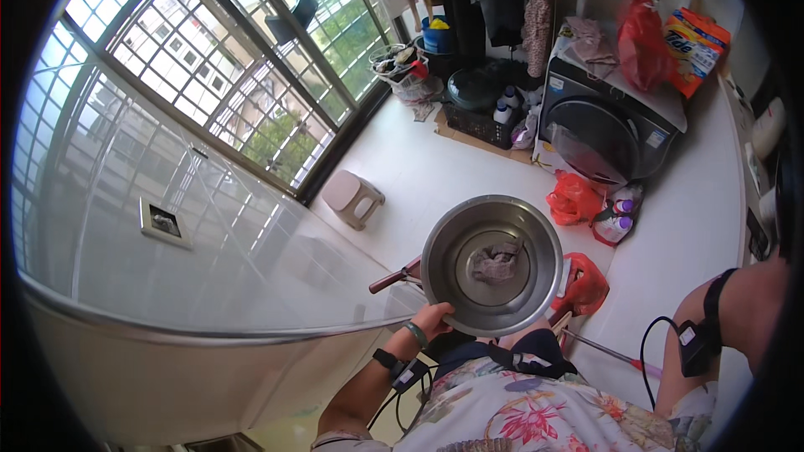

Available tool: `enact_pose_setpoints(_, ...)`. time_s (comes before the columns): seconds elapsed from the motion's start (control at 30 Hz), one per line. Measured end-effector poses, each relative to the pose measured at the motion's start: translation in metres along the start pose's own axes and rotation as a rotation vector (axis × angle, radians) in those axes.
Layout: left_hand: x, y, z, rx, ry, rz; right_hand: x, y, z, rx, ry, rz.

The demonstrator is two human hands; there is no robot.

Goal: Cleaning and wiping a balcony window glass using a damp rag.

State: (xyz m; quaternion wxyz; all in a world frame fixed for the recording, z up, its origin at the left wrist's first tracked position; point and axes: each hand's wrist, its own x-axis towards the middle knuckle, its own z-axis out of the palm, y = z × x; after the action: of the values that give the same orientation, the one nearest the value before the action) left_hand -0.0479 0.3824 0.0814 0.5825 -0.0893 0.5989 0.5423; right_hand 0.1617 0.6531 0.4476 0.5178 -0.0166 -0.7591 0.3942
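Note:
My left hand [434, 318] is closed on the near-left rim of a round stainless steel basin [435, 285], fingers wrapped over its edge. A wet-looking, crumpled greyish-pink cloth [496, 261] lies on the basin's bottom. The basin is held level in front of my body. My right forearm [741, 318] reaches off to the right past a strapped device, and its hand is out of the picture. Behind the basin's left side, a brown handle [388, 282] sticks out; what it belongs to is mostly hidden.
A small plastic stool [352, 194] stands ahead on the left, beside the tiled wall [226, 251]. At the far right is a dark front-loading washing machine [590, 136], with red bags [574, 198] and purple-capped bottles [618, 224] on the floor before it. A black crate [479, 124] sits further back.

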Motion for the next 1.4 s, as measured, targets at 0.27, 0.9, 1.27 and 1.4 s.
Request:
enact_pose_setpoints(0.27, 0.051, 0.041, 0.028, -0.186, 0.034, 0.07, 0.062, 0.091, 0.004, 0.105, -0.072, 0.013)
enact_pose_setpoints(0.9, 0.178, 0.183, 0.078, -0.45, 0.195, 0.091, 0.215, 0.335, -0.015, 0.363, -0.231, 0.144)
enact_pose_setpoints(1.27, 0.211, 0.294, 0.044, -0.403, 0.223, 0.122, 0.299, 0.417, 0.097, 0.447, -0.324, 0.215)
enact_pose_setpoints(1.4, 0.23, 0.329, 0.023, -0.418, 0.186, 0.154, 0.33, 0.449, 0.139, 0.474, -0.354, 0.238)
